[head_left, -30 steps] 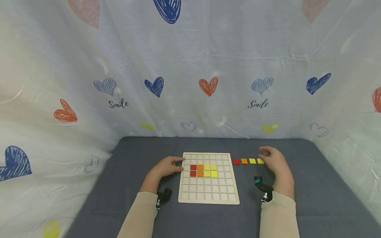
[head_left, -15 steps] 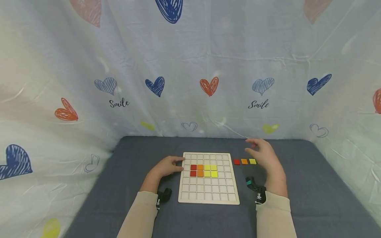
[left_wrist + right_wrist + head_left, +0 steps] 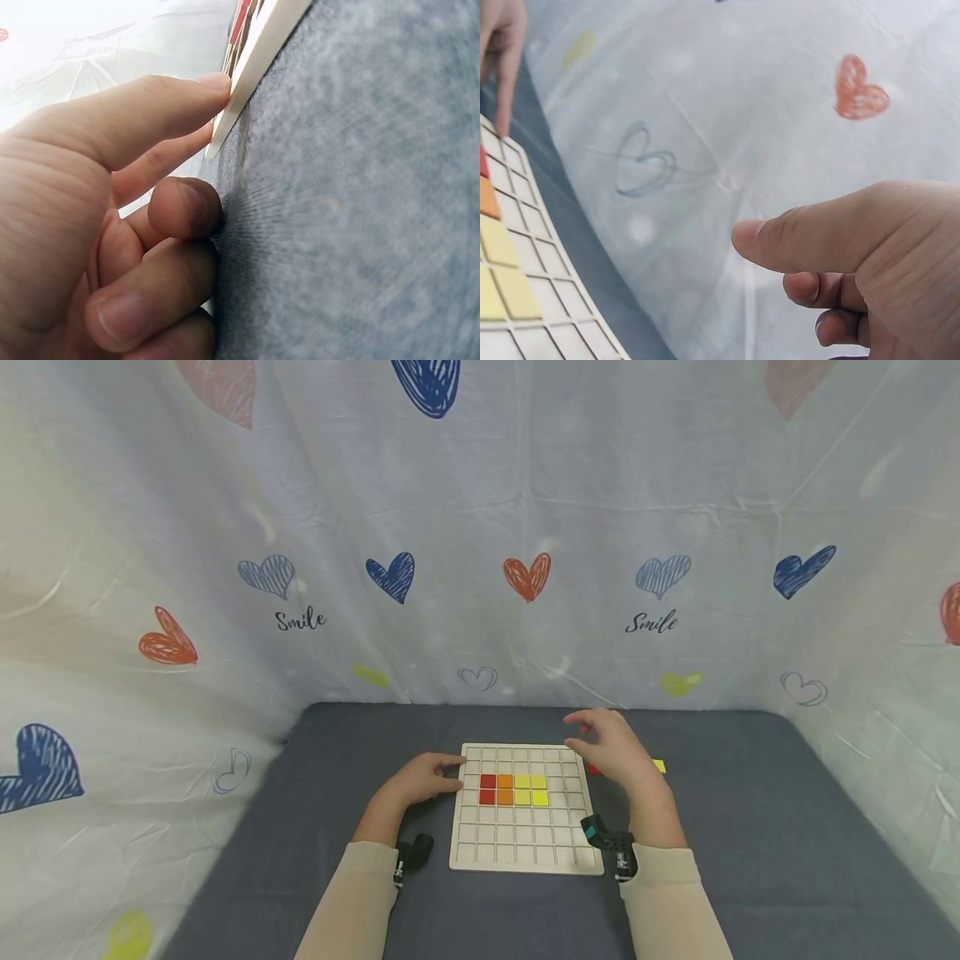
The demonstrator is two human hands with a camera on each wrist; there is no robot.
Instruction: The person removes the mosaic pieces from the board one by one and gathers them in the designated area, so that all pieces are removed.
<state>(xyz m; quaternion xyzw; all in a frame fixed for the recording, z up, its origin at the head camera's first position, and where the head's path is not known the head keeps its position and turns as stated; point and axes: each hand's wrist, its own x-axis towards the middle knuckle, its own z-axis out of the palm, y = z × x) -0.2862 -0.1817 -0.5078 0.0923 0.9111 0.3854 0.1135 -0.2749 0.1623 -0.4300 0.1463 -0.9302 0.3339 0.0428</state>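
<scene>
A pale wooden grid board (image 3: 517, 839) lies flat on the table. Near its middle sit red tiles (image 3: 487, 789), orange tiles (image 3: 505, 789) and yellow tiles (image 3: 532, 790) in two rows. My left hand (image 3: 420, 779) touches the board's left edge with thumb and index finger; in the left wrist view its thumb (image 3: 191, 97) rests against the wooden edge and the other fingers bend beside the cloth. Above the board's far right corner hovers my right hand (image 3: 611, 747), thumb and index finger apart, nothing between them.
Beside the board on the right, a loose red tile (image 3: 593, 769) and a yellow tile (image 3: 659, 766) peek out around my right hand, which covers the rest of that row. Dark grey cloth (image 3: 750, 827) covers the table. A heart-printed curtain (image 3: 570, 635) hangs behind.
My right hand has moved left from the far yellow tile, over the loose row, to the board's corner. That yellow tile shows again. My left hand stays still.
</scene>
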